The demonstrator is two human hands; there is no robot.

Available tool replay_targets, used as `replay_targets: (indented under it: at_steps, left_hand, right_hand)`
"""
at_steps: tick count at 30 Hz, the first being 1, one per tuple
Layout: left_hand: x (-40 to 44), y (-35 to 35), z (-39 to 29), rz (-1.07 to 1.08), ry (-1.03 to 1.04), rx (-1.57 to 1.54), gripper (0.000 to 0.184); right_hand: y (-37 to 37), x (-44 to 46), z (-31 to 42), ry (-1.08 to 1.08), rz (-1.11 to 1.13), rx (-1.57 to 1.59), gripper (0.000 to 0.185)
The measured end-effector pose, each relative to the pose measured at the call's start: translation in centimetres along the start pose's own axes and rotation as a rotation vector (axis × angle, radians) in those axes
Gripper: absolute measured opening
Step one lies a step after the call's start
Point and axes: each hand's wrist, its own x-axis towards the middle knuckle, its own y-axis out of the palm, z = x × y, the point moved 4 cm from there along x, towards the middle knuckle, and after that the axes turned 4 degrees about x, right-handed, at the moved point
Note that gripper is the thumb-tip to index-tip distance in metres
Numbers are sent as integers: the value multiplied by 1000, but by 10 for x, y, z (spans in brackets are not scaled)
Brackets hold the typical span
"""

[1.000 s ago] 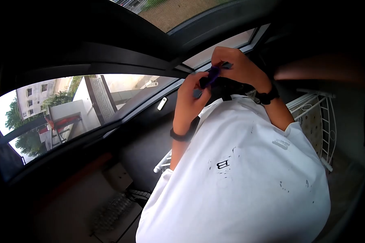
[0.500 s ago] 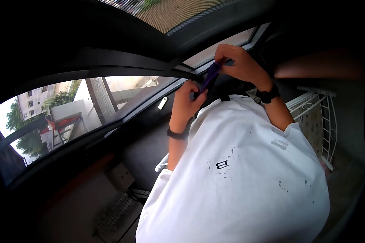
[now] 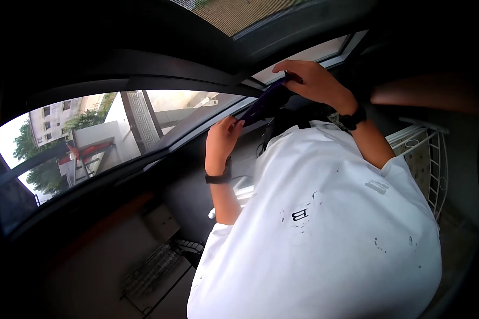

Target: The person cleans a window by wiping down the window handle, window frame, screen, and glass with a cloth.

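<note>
A dark purple strip (image 3: 265,102), which looks like folded cloth, is stretched at a slant between my two hands in front of my waist. Its lower left end is pinched between the thumb and fingers of my left hand (image 3: 221,144). My right hand (image 3: 320,85) grips the upper right end, index finger reaching out over it. The exact kind of the purple item cannot be made out. Both wrists carry dark bands.
Beyond my hands runs a window (image 3: 159,119) with a dark frame. A white metal-framed chair (image 3: 436,170) is at my right. On the lower left stand a box-like cabinet (image 3: 159,223) and a dark rack (image 3: 154,271).
My hands have moved apart, the left one down and to the left, drawing the purple strip out longer. The small white object on the dark surface is now hidden behind my left hand.
</note>
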Motion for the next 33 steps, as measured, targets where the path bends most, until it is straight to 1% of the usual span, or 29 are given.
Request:
replay_targets:
  at_steps: [1, 2, 3, 4, 5, 6, 7, 9, 10, 11, 12, 14, 15, 17, 20, 22, 23, 24, 26, 28, 29, 30, 32, 33]
  left_hand:
    - [-2, -7, 5, -58, -33, 11, 16]
    - [-3, -13, 11, -117, -62, 21, 16]
    - [-2, -19, 18, -182, -27, 52, 16]
    - [-1, -20, 31, -199, -85, -16, 15]
    - [-1, -20, 42, -228, -121, -81, 15]
    - [1, -23, 43, -254, -154, -147, 15]
    - [6, -22, 41, -246, -137, -137, 15]
    - [10, -23, 32, -373, -119, -420, 16]
    - [14, -21, 23, -359, -109, -416, 16]
    - [20, -19, 14, -335, -122, -495, 17]
    - [24, -16, 7, -313, -140, -575, 17]
    - [37, -9, -3, -196, -159, -345, 18]
    - [42, -5, -8, -196, -128, -359, 19]
    - [50, 3, -13, -191, -97, -375, 20]
    - [59, 7, -16, -177, -31, -311, 19]
    - [60, -7, -18, -293, 16, -658, 20]
    - [57, -16, -14, -333, -33, -776, 15]
    - [54, -31, -20, -416, -1, -818, 15]
    - [47, -52, -34, -558, 21, -793, 18]
    - [44, -58, -42, -589, 20, -799, 20]
    - [43, -59, -44, -601, 23, -814, 23]
    - [45, -57, -42, -600, 28, -807, 23]
    - [52, -44, -38, -626, 69, -894, 26]
    - [54, -40, -46, -654, 71, -895, 23]
  right_hand:
    - [5, 0, 1, -52, 3, -13, 13]
    - [11, 0, 0, -53, -5, -6, 13]
    - [18, 1, 0, -64, 20, -20, 14]
    - [22, 2, 1, -73, 42, -36, 14]
    - [25, 2, 1, -1, 76, -77, 13]
    - [26, 2, -2, 2, 58, -74, 13]
    - [30, 2, -9, 17, 81, -121, 16]
    - [27, 2, -17, 46, 89, -165, 19]
    - [19, 2, -22, 115, 17, -216, 21]
    - [12, 3, -27, 182, -51, -270, 24]
    - [4, 6, -29, 175, -171, -246, 23]
    - [-16, 3, -22, 44, -510, -174, 20]
    - [-21, 6, -17, 42, -511, -180, 20]
    - [-30, 10, -1, -114, -649, -163, 18]
    - [-36, 24, -10, -125, -708, -184, 17]
    - [-38, 36, -21, -150, -719, -194, 18]
    - [-38, 42, -27, -135, -698, -204, 19]
    - [-36, 48, -29, -121, -677, -213, 19]
    - [-31, 52, -26, -133, -682, -230, 20]
    - [-19, 54, -35, -1, -596, -209, 21]
    - [-17, 53, -37, 6, -578, -214, 21]
    - [-19, 52, -38, 5, -584, -209, 21]
    - [-31, 47, -41, 2, -667, -167, 22]
    - [-38, 46, -42, -48, -728, -168, 22]
